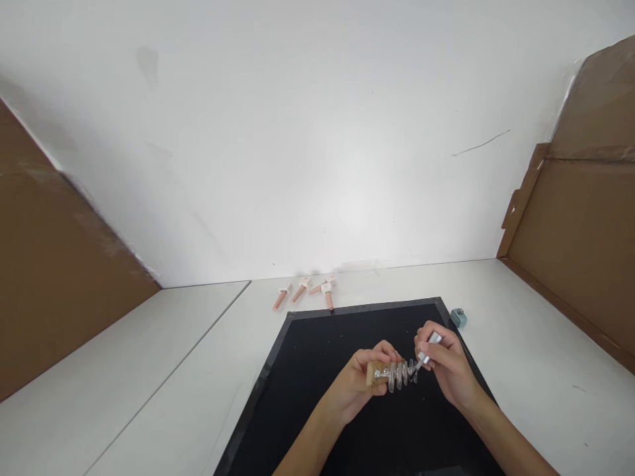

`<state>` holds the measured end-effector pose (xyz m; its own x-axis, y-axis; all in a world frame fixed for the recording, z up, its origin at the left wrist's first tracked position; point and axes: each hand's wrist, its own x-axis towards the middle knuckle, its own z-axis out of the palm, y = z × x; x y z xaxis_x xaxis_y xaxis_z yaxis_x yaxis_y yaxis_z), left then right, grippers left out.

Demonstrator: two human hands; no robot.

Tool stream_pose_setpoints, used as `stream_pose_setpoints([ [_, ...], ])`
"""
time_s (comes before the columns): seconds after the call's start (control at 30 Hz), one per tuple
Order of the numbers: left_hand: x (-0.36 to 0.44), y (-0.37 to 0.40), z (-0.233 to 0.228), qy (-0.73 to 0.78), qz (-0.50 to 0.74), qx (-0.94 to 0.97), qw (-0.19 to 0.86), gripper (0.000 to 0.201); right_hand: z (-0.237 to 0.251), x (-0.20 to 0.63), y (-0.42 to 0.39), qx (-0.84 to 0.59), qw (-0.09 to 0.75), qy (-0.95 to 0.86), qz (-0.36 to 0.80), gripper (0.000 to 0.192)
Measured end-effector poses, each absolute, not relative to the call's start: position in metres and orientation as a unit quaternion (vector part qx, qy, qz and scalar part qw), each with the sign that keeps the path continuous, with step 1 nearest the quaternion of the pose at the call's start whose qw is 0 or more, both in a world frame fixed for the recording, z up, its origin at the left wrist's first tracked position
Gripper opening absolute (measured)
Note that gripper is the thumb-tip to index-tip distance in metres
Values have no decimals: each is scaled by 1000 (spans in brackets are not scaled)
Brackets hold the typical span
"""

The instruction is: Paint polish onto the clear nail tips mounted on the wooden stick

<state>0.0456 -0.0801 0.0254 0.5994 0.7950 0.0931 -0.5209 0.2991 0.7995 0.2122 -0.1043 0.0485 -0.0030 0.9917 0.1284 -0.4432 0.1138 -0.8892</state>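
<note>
My left hand (360, 380) grips a small wooden holder (376, 372) that carries a row of several clear fake nail tips (401, 375). My right hand (446, 367) pinches a silver-capped nail polish brush (430, 348), its tip touching the rightmost nail. Both hands hover over a black mat (322, 370) on the white table.
Several pink nail polish bottles with pale caps (307, 291) lie behind the mat near the wall. A small teal object (459, 317) sits at the mat's far right corner. Cardboard panels (575, 251) stand at right and left. White table (149, 370) extends leftward.
</note>
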Motion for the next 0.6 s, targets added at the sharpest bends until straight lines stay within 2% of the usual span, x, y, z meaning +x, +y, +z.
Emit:
stream_pose_setpoints([
  [0.6,47,-80,25,157,415,411,796,33,49,213,-104,-375,601,-465,532,18],
])
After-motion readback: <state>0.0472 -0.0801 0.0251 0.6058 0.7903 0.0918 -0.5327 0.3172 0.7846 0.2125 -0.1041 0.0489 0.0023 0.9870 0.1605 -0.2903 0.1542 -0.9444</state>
